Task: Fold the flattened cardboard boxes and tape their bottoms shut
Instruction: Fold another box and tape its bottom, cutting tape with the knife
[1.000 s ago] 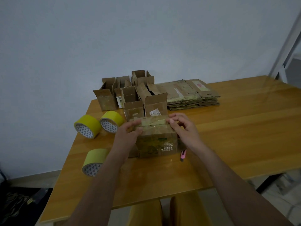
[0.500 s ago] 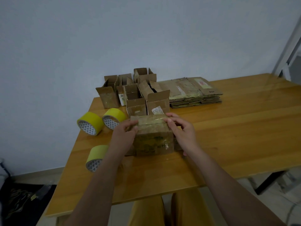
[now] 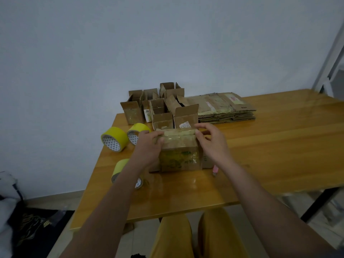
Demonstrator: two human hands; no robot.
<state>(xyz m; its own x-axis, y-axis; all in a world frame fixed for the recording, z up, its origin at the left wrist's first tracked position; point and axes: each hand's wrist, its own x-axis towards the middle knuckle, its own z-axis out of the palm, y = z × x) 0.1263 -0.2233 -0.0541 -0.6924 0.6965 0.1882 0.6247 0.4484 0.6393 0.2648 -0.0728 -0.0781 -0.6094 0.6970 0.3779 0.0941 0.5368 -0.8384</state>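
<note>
**Both hands on the box at the table's middle**

At the near middle of the wooden table [image 3: 270, 146] stands a small cardboard box [image 3: 179, 151], its closed bottom turned up and a strip of clear tape [image 3: 176, 135] running across the top seam. The left hand [image 3: 149, 148] holds the box's left end, with the thumb laid over the top edge and the fingers curled round the side. The right hand [image 3: 212, 142] is at the right end; its thumb and forefinger pinch the top right corner where the tape ends, and the other fingers are loosely bent above the box.

Just behind the box stands a cluster of folded boxes [image 3: 162, 108] with their flaps open upward. To the right of them, at the far side, lies a stack of flattened boxes [image 3: 223, 108]. Three yellow tape rolls are on the left: two [image 3: 114, 139] [image 3: 136, 133] side by side left of the box, and a third [image 3: 119, 169] nearer, partly hidden by the left forearm. A small pink object [image 3: 215, 169] lies just right of the box, beside the right wrist; what it is cannot be told.
</note>
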